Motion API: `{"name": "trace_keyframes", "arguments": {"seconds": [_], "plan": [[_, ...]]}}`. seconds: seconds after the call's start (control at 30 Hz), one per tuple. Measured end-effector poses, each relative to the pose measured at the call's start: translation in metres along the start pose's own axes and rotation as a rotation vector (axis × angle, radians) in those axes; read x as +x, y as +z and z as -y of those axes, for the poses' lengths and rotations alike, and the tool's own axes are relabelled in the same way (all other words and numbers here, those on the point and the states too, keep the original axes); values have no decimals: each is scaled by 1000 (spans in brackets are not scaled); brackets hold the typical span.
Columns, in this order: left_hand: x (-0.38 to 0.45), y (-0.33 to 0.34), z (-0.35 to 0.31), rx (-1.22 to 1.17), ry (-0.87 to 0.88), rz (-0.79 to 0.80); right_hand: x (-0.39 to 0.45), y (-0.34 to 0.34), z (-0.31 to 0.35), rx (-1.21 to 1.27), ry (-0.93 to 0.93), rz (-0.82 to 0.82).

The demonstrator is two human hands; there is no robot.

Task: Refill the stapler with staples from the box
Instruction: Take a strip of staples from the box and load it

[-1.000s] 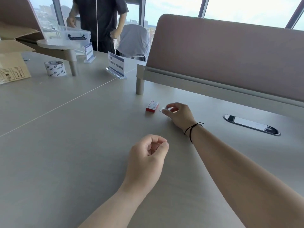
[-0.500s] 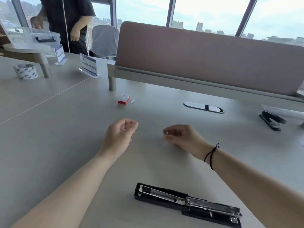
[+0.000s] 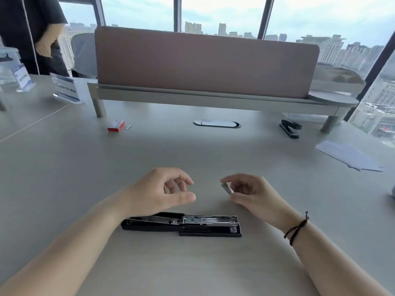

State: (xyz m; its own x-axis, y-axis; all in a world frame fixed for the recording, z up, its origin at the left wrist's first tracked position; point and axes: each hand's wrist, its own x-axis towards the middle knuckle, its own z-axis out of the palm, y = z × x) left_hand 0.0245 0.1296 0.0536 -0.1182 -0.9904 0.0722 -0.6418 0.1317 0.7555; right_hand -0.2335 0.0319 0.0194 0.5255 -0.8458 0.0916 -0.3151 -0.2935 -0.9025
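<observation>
A black stapler (image 3: 181, 224) lies flat on the grey table near me, folded open with its metal staple channel facing up. Just above its right end, my right hand (image 3: 250, 194) pinches a short silver strip of staples (image 3: 227, 188) between thumb and forefinger. My left hand (image 3: 162, 192) hovers over the stapler's left half, fingers loosely curled and apart, holding nothing. The red staple box (image 3: 116, 126) sits far back on the left, with a small loose strip of staples (image 3: 128, 127) beside it.
A second black stapler (image 3: 290, 128) rests at the back right. White sheets of paper (image 3: 350, 155) lie at the right. A pink desk divider (image 3: 205, 65) and an oval cable port (image 3: 216, 123) cross the back. A person in dark clothes (image 3: 32, 35) stands at far left, by sign holders (image 3: 66, 88).
My right hand took a strip of staples from beside the red box and brought it back toward me. Both hands now hover over the open stapler; my view has swung to the right.
</observation>
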Motion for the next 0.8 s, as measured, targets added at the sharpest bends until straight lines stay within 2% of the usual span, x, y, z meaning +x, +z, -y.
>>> {"name": "trace_keyframes", "arguments": {"seconds": [0.1,0.17,0.33,0.43,0.57,0.8], "plan": [[9,19,-19,165,-2,178,-3,3,1,-3,-39,-5],[12,25,-23,219,5,221,-5,2,3,-11,-59,-18],[9,28,-13,249,30,116,-10,-1,8,-71,-110,-44],[4,29,-7,211,37,56,-14,3,18,-75,-143,-7],[-1,25,-4,234,44,69,-19,12,25,-138,-167,71],[-4,22,-7,319,53,103,-22,15,28,-225,-191,109]]}}
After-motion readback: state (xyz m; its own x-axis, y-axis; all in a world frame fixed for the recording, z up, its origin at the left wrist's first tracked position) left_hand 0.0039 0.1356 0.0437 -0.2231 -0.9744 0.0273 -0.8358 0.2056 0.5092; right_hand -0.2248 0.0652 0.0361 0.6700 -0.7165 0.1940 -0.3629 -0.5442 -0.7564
